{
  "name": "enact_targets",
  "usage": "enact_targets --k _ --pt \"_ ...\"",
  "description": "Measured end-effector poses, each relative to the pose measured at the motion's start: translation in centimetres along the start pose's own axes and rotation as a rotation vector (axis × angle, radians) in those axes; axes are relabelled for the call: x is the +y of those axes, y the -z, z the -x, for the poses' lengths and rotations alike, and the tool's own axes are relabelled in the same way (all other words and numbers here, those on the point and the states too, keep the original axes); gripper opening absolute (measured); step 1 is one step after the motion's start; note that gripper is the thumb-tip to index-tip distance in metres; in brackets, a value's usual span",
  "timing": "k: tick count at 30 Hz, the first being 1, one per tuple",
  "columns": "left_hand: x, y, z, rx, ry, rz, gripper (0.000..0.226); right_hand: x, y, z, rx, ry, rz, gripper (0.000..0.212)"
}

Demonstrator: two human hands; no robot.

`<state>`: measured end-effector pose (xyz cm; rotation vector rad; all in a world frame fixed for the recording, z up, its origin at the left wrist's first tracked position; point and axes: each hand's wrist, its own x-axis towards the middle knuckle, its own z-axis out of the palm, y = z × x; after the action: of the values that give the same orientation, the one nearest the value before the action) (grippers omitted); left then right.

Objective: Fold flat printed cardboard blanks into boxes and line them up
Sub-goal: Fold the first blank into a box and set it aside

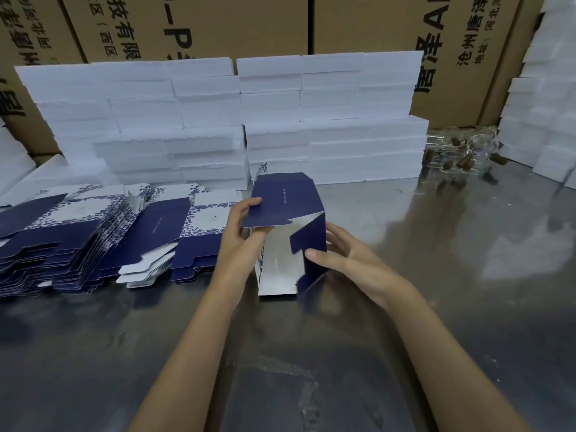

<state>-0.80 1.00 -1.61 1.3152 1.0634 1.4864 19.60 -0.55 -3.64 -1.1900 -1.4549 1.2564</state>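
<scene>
both hands held the half-formed box [288, 235] upright on the worktop [436, 275]: left hand [241, 232] pinching the top flap, right hand [339, 260] pressing the side panel inward; flat blanks [93, 241] waited alongside, within reach.

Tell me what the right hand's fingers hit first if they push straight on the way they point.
The right hand points left, into the half-folded box it already touches; past that, probably the left hand.
</scene>
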Motion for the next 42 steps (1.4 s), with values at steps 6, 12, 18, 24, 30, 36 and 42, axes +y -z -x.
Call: enact_targets --k 6,12,18,24,30,36,42 --pt "0.3 -0.6 0.2 -0.056 -0.031 -0.026 0.038 0.4 -1.7 -0.9 0.262 0.087 0.096 0.051" --pt "0.1 -0.7 0.4 -0.102 -0.025 -0.033 0.037 1.0 -2.3 -1.5 0.430 0.157 0.264 0.031" --pt "0.3 -0.5 0.1 -0.041 -0.045 -0.068 0.039 1.2 -2.6 -1.6 0.516 0.201 0.387 0.027" --pt "0.1 -0.8 0.1 -0.047 -0.099 -0.079 0.039 1.2 -2.4 -1.7 0.534 0.237 0.469 0.032" --pt "0.1 -0.9 0.3 -0.030 -0.123 -0.081 0.038 1.1 -2.3 -1.7 0.560 0.249 0.537 0.031" --pt "0.2 -0.8 0.3 -0.040 -0.151 -0.066 0.039 -0.2 0.2 -0.9 0.300 0.031 0.628 0.032" --pt "0.1 -0.7 0.2 -0.044 -0.135 -0.062 0.037 0.7 0.8 -1.0 0.169 -0.048 0.766 0.037"
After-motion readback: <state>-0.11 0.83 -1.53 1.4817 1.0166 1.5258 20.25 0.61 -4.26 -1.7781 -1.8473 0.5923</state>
